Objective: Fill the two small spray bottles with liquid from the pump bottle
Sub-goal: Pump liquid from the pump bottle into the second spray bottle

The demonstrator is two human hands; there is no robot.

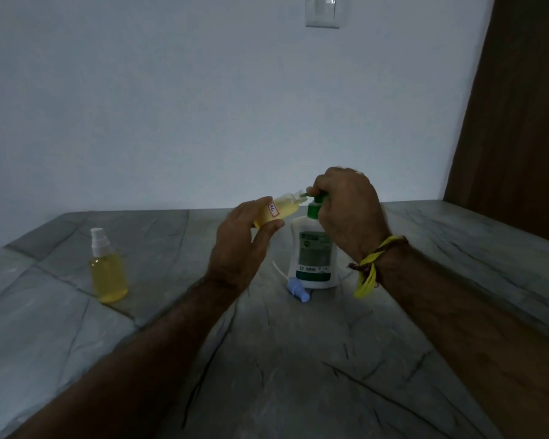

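Filling of our second spray bottle: left hand grips it tilted at the spout; right hand clasps the pump bottle head. Next we press gently.

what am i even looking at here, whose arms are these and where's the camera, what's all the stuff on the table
There is no machine here, only a person. The single picture comes from a camera worn on their head, looking forward and down, so the arms are their own.

The left hand holds a small open spray bottle of yellow liquid, tilted with its mouth at the spout of the pump bottle. The right hand grips that green pump top.

The pump bottle stands on the grey stone table. Beside its base lies a blue sprayer cap with its tube. To the left stands a second spray bottle, capped and holding yellow liquid.
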